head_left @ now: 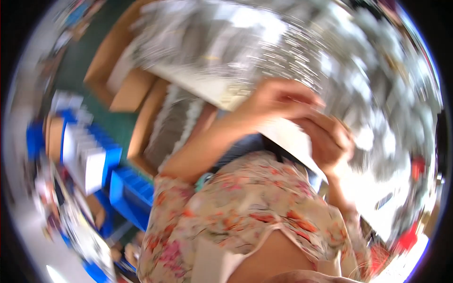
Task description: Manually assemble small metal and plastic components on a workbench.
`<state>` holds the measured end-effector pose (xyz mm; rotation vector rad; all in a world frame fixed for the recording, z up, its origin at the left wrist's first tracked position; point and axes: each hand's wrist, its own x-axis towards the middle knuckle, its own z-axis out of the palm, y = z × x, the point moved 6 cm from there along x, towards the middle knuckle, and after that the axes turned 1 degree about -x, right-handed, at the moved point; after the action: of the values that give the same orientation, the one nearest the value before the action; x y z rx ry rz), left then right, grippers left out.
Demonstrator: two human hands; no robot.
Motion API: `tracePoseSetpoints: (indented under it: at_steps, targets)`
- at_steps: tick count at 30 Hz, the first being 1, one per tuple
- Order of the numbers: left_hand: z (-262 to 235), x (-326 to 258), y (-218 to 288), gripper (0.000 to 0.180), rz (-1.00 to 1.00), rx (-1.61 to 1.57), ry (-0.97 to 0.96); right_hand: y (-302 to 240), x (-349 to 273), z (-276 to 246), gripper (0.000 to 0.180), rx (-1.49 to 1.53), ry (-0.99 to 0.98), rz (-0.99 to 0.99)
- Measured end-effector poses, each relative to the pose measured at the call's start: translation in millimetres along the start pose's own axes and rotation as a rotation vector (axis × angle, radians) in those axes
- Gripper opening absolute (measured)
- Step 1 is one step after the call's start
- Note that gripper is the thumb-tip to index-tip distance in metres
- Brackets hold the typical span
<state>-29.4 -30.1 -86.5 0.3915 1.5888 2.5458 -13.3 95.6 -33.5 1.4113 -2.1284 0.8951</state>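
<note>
My left hand [281, 101] and my right hand [328, 139] meet in front of my body, over the near edge of a white table [288, 137]. Both are smeared by motion. The fingers of each are curled and pressed together at the tips, the left ones reaching over to the right hand. Whatever they pinch is too small or blurred to name. Just beyond them lies a heap of small shiny silvery pieces [297, 49]. Around it spread piles of clear or greyish plastic bags [207, 35], their contents unclear.
Open cardboard boxes [137, 89] stand left of the table, one close to my left forearm. Farther left are blue bins [130, 193] and a blue rack with white dividers [87, 155]. Something red [408, 238] sits at the lower right. More bags [377, 104] cover the table's right side.
</note>
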Motion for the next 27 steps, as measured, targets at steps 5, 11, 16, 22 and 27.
tracePoseSetpoints:
  at_steps: [5,11,16,22,27]
  targets:
    - [10,5,16,0.023,-0.214,0.227,-0.042,0,-11,-11,0.019,-0.122,0.101,-0.108]
    - [35,3,24,0.028,0.230,0.485,0.009,27,-31,-18,0.011,0.478,0.246,0.326]
    - [44,1,33,0.028,0.506,0.735,0.040,43,-37,-10,0.014,1.166,0.262,0.996]
    - [39,8,31,0.029,0.453,0.734,0.023,45,-33,4,0.015,1.210,0.210,1.011]
    - [33,9,33,0.031,0.266,0.612,-0.110,53,-24,-6,0.015,1.054,0.002,0.946]
